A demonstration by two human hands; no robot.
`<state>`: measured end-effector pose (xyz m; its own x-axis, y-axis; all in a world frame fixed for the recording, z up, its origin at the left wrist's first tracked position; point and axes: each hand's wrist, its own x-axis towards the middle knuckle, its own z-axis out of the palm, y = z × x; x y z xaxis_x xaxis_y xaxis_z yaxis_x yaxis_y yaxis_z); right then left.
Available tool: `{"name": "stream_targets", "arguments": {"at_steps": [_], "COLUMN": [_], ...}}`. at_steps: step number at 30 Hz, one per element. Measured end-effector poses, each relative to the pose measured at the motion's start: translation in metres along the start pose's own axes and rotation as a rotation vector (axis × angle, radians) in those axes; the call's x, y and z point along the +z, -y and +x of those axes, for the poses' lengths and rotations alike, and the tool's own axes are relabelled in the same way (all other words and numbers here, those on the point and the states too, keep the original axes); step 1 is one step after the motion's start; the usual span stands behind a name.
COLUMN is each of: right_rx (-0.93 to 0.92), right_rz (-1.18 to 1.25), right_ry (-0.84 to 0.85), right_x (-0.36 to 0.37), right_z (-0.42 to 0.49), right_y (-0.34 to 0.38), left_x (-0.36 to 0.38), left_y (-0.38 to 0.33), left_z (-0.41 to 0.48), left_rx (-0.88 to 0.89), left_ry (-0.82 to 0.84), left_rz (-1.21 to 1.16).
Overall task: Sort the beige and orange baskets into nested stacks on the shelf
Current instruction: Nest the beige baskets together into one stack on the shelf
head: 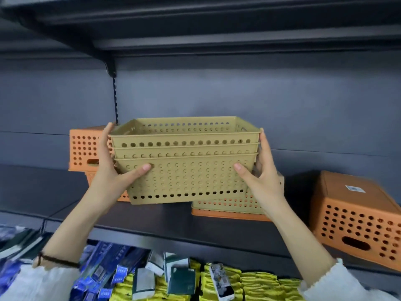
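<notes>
A nested stack of three beige baskets (186, 161) is held upright in the air, just above the dark shelf (152, 220). My left hand (112, 170) grips its left end and my right hand (260, 177) grips its right end. Behind the stack on the left sits an upturned orange basket (83, 148) on top of another orange one. Low on the right, partly hidden by the stack and my right hand, a beige basket (227, 205) rests in an orange basket (227, 214). Another upturned orange basket (355, 216) lies at the far right.
An upper shelf (217, 35) overhangs the baskets, with a slotted upright (115, 98) on the back wall. Below the shelf edge lie blue boxes (104, 276) and yellow packets (249, 285).
</notes>
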<state>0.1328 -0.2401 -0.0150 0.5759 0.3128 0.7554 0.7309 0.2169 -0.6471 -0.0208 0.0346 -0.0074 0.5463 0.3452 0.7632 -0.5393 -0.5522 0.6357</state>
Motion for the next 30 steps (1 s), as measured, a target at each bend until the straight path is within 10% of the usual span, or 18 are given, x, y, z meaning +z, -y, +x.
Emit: {"name": "stream_targets", "arguments": {"at_steps": [24,27,30], "right_rx": [0.291,0.221,0.229], "right_rz": [-0.061,-0.407,-0.993], "right_ry": [-0.063,-0.272,-0.122], "right_x": [0.012,-0.017,-0.048], "right_z": [-0.064,-0.045,-0.019], "right_y": [-0.036,-0.060,-0.093], "left_x": [-0.052,-0.046,-0.042], "left_y": [0.060,0.069,0.075], "left_z": [-0.073,-0.069,-0.070], "left_rx": [-0.311,-0.307,-0.307], "left_ry": [-0.043,-0.040,-0.040], "left_rz": [0.023,0.021,0.027]}}
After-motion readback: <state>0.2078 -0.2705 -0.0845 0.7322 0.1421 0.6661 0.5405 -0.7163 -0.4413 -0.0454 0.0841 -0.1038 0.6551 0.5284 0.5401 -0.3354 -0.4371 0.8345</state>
